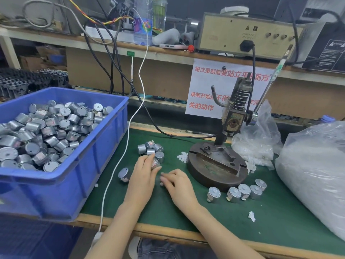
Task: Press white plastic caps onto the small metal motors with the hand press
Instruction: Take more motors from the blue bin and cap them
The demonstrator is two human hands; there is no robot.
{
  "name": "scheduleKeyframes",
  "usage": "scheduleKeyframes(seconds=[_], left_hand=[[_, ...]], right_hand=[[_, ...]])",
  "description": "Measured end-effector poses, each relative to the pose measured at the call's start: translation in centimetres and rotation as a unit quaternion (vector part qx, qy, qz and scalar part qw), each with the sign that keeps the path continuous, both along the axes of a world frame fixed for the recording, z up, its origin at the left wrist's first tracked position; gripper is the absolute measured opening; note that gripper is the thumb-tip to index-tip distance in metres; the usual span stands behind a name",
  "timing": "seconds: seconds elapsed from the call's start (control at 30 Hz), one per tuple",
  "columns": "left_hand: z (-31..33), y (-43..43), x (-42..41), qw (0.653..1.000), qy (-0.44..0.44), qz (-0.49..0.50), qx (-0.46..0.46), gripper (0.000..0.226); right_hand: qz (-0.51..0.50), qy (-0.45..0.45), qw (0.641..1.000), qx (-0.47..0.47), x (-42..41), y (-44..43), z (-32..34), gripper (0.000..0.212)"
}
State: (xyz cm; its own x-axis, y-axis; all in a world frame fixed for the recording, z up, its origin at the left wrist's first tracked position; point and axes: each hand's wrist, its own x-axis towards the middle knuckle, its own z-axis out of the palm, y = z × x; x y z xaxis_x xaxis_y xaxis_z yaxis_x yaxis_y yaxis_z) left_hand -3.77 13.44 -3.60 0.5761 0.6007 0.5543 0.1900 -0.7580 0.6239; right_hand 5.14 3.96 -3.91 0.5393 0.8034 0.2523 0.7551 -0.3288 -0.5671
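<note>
Motor first: one small silver metal motor sits in your left hand, fingers curled round it, just in front of a loose cluster of similar motors on the green mat. Your right hand lies beside the left, fingers bent down over a few tiny white plastic caps; blur hides whether it pinches one. More caps lie heaped near the round, worn base of the dark iron hand press. Five motors stand in front of it. A blue plastic crate heaped with motors stands at your left and a clear plastic bag of white parts at your right, below a cluttered wooden shelf.
</note>
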Motion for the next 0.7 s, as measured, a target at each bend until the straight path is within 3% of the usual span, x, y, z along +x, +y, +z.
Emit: scheduleKeyframes(seconds=[0.13,0.27,0.43,0.57,0.7], left_hand=[[0.2,-0.4,-0.2,0.999,-0.019,-0.039,0.002,0.039],[-0.1,-0.8,0.0,0.997,-0.022,-0.075,0.014,0.038],[-0.2,-1.2,0.2,0.994,-0.092,-0.063,-0.020,0.028],[-0.2,-1.3,0.1,0.993,-0.090,-0.074,-0.016,0.036],[-0.1,-1.4,0.0,0.995,-0.066,-0.063,0.027,0.054]], right_hand=[[-0.072,0.149,0.979,0.118,0.0,-0.5,1.1,0.030],[-0.019,0.272,0.954,0.125,-0.1,-0.5,1.9,0.029],[0.008,0.541,0.823,0.174,-0.3,0.3,3.1,0.033],[0.072,0.635,0.746,0.186,-0.3,0.0,3.1,0.029],[0.073,0.707,0.673,0.205,0.3,-0.1,2.6,0.031]])
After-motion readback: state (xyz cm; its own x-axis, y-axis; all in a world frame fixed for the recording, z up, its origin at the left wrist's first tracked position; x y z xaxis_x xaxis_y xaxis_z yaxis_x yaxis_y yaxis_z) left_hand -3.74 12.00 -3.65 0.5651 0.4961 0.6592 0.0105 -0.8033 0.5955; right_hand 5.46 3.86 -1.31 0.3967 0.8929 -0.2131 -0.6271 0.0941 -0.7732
